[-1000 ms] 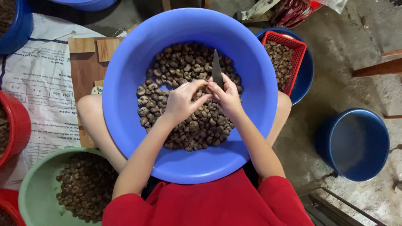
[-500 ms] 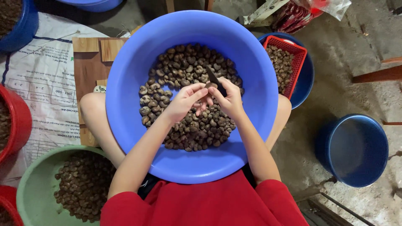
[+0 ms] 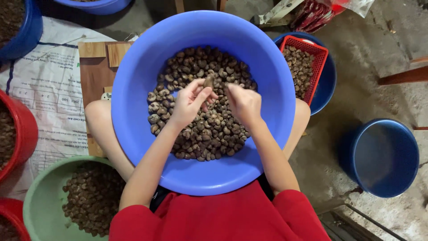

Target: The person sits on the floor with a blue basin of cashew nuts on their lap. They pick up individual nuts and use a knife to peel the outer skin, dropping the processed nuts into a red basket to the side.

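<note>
Fingers (image 3: 201,95) of the left hand (image 3: 189,105) are pinched around a single brown nut (image 3: 208,81), which is held just above the heap of nuts (image 3: 200,120) in the big blue basin (image 3: 133,89) resting on the lap. The right hand (image 3: 244,103) is curled shut close beside it, knuckles up; whether a small blade is gripped inside cannot be told from this angle. For clean work, the nut should be kept steady between thumb and fingertips, low over the heap, so that dropped pieces are caught by the basin. A green tub (image 3: 35,201) of similar nuts is seen at lower left, a red basket (image 3: 320,67) of them at upper right, and a dark blue bucket (image 3: 383,156) well apart to the right.
</note>
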